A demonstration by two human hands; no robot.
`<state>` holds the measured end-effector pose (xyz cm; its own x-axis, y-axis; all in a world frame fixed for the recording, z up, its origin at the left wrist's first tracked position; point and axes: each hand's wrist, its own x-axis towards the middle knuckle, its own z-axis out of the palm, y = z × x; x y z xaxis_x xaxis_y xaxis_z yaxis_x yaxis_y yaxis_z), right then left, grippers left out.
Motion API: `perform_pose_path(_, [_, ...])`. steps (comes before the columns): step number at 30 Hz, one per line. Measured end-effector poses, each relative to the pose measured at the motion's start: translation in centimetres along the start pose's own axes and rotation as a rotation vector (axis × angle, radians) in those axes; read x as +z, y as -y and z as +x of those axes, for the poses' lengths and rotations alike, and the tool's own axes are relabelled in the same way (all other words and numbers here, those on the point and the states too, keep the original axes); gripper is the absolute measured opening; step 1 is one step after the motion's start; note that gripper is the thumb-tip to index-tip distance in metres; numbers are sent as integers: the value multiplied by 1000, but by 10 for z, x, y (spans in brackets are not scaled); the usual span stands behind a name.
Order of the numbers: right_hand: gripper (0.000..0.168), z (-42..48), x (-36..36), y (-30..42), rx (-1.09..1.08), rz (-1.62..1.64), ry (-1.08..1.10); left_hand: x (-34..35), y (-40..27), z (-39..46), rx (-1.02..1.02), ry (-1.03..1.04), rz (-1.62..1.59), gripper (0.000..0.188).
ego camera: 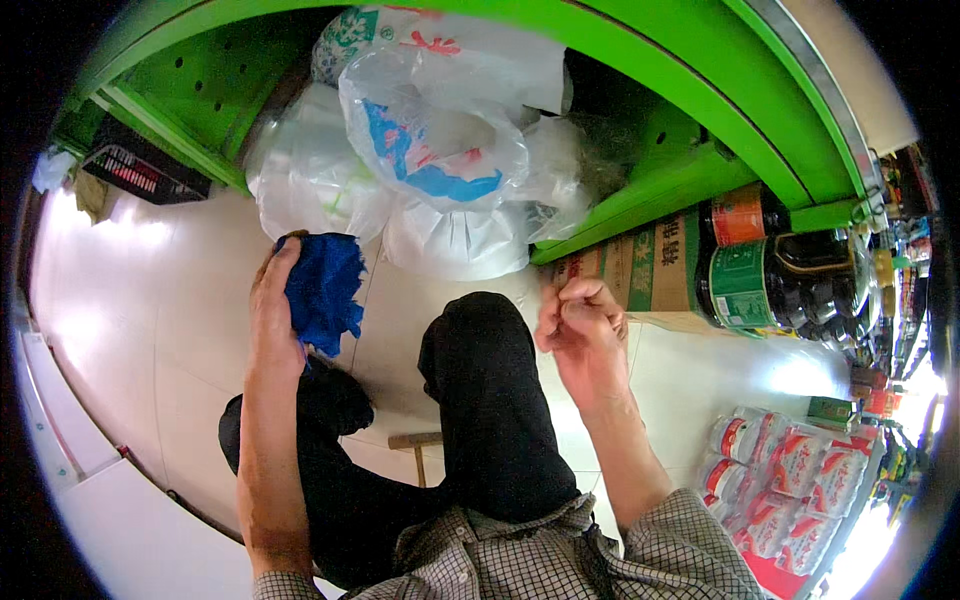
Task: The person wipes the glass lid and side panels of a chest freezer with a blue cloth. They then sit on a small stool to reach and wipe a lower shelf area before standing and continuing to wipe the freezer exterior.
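Note:
My left hand (277, 300) grips a dark blue bundle (324, 289) with ragged edges; cloth or folded plastic, I cannot tell which. The thumb lies along the bundle's left side. My right hand (585, 319) is raised to the right of my black-trousered knee, its fingers curled in, and no object shows in it. Ahead, white and clear plastic bags (431, 150) are heaped at the green metal shelving (675, 67). One translucent bag bears blue and red print. A white bag (457, 236) rests on the floor below the heap.
Cardboard cartons (637, 262) and large bottles of dark liquid (780, 281) stand at the right. Shrink-wrapped packs (787, 480) are stacked at the lower right. A black plastic crate (146, 169) sits at the left. Behind my knee is a small wooden-looking piece (415, 441).

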<state>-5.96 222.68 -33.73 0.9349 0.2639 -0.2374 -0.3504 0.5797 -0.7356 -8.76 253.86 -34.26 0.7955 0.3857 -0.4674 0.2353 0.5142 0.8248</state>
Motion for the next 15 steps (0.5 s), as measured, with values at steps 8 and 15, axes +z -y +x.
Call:
perform_pose_path(8, [24,-116,-203,-121,581,-527,-181,-23,13,9,39,110,-98,40])
perform_pose_path(15, [24,-144,-238,-199,779,-827,75,-63,17,-9,90,10,-159,41])
